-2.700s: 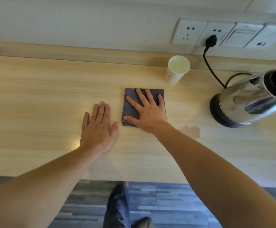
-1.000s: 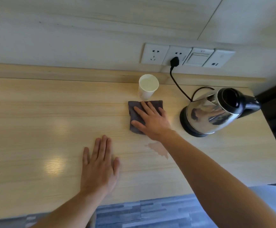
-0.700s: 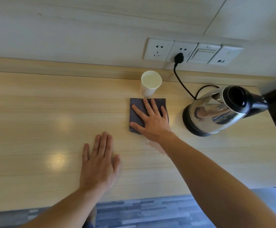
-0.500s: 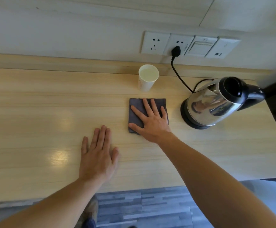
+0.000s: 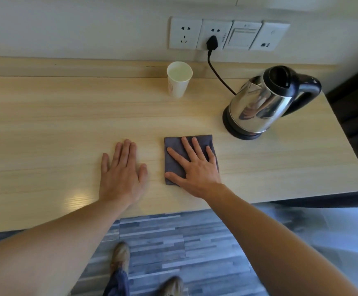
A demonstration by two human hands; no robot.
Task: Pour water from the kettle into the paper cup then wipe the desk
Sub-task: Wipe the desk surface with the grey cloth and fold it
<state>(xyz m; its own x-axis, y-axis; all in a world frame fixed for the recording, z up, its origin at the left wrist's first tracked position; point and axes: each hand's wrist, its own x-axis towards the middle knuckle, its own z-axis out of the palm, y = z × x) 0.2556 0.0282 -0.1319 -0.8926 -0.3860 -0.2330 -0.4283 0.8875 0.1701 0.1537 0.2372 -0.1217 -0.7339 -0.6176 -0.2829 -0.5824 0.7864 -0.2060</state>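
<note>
since half a second before, the right hand (image 5: 195,167) had dragged the cloth (image 5: 189,159) back toward the near edge of the desk (image 5: 45,124), well away from the paper cup (image 5: 179,80); a second before that the cloth nearly touched the cup's base, and the wet patch seen then beside the wrist no longer showed. the cup stood upright near the back ledge, a white tapered cylinder with a faint print on its side, holding pale water almost to the rim. the kettle (image 5: 263,103) sat on its round black base to the right, polished steel mirroring the room, with a black lid and a curved black handle; whether any water was inside i could not tell. its black cord (image 5: 218,75) ran up to a plug (image 5: 212,42) in the white wall sockets (image 5: 227,35). the cloth was a dark grey folded square of soft weave, lying flat. the right hand pressed on it palm down, fingers spread and straight, gripping nothing. the left hand (image 5: 121,174) lay flat on the bare pale wood-grain laminate just beside the cloth, fingers together and extended, holding nothing.
</note>
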